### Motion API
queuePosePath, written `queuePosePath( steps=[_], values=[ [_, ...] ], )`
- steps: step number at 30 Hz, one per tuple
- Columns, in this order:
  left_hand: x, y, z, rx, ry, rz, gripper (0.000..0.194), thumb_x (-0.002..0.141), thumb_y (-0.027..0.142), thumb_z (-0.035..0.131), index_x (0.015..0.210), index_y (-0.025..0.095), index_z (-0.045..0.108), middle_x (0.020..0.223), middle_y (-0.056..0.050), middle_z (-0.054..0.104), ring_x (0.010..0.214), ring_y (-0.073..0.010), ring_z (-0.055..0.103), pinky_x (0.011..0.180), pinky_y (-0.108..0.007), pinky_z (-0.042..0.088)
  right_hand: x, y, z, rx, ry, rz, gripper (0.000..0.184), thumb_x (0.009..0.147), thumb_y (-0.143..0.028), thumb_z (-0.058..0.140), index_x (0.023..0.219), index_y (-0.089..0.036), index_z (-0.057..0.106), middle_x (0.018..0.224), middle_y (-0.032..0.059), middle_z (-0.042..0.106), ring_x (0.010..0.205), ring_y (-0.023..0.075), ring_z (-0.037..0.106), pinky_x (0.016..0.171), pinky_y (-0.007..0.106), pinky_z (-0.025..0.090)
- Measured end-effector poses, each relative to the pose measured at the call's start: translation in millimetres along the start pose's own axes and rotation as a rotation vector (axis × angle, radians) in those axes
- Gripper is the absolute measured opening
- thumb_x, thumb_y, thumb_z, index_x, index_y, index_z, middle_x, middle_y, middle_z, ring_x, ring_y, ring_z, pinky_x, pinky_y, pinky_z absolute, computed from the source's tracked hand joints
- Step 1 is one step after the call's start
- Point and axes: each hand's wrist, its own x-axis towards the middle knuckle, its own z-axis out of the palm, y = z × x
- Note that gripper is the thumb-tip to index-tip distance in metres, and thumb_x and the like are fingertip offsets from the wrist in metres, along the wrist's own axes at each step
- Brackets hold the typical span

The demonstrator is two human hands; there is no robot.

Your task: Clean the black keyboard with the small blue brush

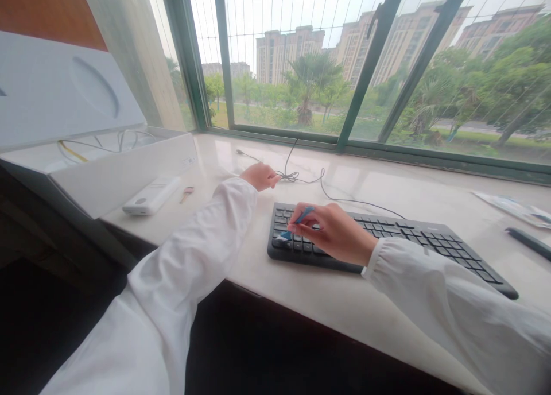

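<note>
A black keyboard lies at a slant on the pale counter. My right hand is over its left part, fingers pinched round a small blue brush. The brush's pale tip touches the keys at the keyboard's lower left corner. Farther back, my left hand rests on the counter with its fingers curled in. Right beside those fingers is the looped bundle of the keyboard's dark cable. Whether anything is inside the left hand is hidden.
At left stands an open white box with wires inside. Near it lie a white power bank and a small key-like item. A plastic packet and a black object lie at right. Behind the counter is a green-framed window.
</note>
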Motion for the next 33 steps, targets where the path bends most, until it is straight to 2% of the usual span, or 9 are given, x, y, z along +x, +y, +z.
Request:
queuePosePath(
  steps=[4,9,15,19,22,29,33],
  values=[
    [0,0,-0.1,0.005,-0.007,0.001,0.042,0.089,0.039,0.048,0.064,0.020,0.075,0.051,-0.002,0.058,0.055,-0.0146,0.052,0.058,-0.027,0.036,-1,-1,-1,-0.014,0.006,0.058,0.019,0.093,-0.038,0.058,0.087,-0.021,0.065,0.073,-0.0017,0.074,0.061,0.0122,0.066,0.059,0.021,0.042],
    [1,0,-0.7,0.012,-0.010,0.006,0.043,0.089,0.039,0.047,0.063,0.020,0.075,0.051,-0.002,0.058,0.055,-0.0145,0.052,0.058,-0.027,0.035,-2,2,1,0.050,0.012,0.153,0.021,0.093,-0.039,0.057,0.086,-0.021,0.063,0.075,-0.0011,0.075,0.068,0.0135,0.070,0.061,0.021,0.045],
    [0,0,0.0,0.010,-0.010,0.001,0.043,0.089,0.039,0.047,0.063,0.021,0.075,0.051,-0.002,0.059,0.056,-0.0148,0.054,0.058,-0.027,0.035,-7,4,0,-0.029,0.016,0.015,0.025,0.096,-0.039,0.054,0.083,-0.021,0.065,0.077,-0.0005,0.075,0.067,0.0133,0.069,0.064,0.023,0.046],
    [0,-1,0.6,0.005,-0.013,-0.008,0.043,0.089,0.040,0.047,0.063,0.021,0.075,0.052,-0.002,0.060,0.056,-0.0151,0.054,0.058,-0.028,0.035,-13,5,1,-0.076,0.020,-0.128,0.017,0.097,-0.034,0.053,0.093,-0.021,0.063,0.085,0.0005,0.076,0.073,0.0141,0.071,0.066,0.023,0.047],
    [0,-1,0.6,0.000,-0.010,0.000,0.043,0.089,0.040,0.046,0.063,0.020,0.075,0.053,-0.002,0.061,0.057,-0.0150,0.054,0.058,-0.028,0.035,-15,5,2,-0.060,0.022,-0.185,0.012,0.096,-0.030,0.054,0.096,-0.021,0.061,0.089,0.0004,0.076,0.078,0.0134,0.072,0.069,0.021,0.048],
    [1,-2,0.8,-0.009,-0.004,0.013,0.043,0.088,0.040,0.047,0.060,0.021,0.073,0.051,-0.001,0.060,0.055,-0.0146,0.053,0.057,-0.027,0.035,-12,2,1,-0.084,0.006,-0.187,0.010,0.097,-0.028,0.053,0.096,-0.021,0.060,0.087,0.0010,0.076,0.074,0.0145,0.071,0.068,0.023,0.047],
    [2,-3,1.7,-0.012,-0.008,0.012,0.042,0.087,0.041,0.047,0.061,0.021,0.073,0.051,-0.001,0.060,0.056,-0.0151,0.053,0.058,-0.028,0.035,-3,0,1,-0.068,0.045,-0.120,0.010,0.096,-0.028,0.054,0.093,-0.021,0.060,0.077,-0.0005,0.075,0.067,0.0140,0.069,0.063,0.023,0.045]
  ],
)
